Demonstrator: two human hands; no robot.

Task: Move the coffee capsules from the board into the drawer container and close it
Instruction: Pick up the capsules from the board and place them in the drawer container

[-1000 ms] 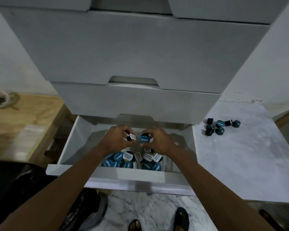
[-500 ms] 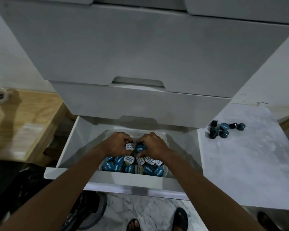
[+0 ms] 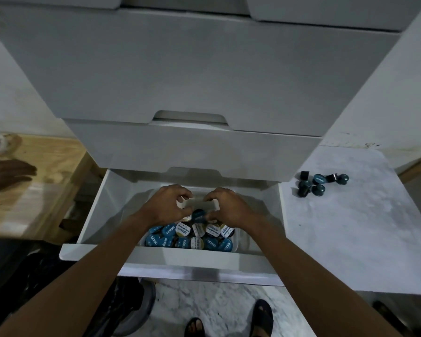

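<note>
Coffee capsules (image 3: 192, 237) fill the tub in the open drawer (image 3: 100, 207) at lower centre. The left hand (image 3: 167, 206) and right hand (image 3: 227, 206) hover there, each grip loosely curled, apparently empty. Next, I'd guess, fetch the capsules on the counter (image 3: 320, 183) at right.

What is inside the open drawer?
The drawer holds a clear container full of coffee capsules. Both hands, left and right, hide its back part.
</note>
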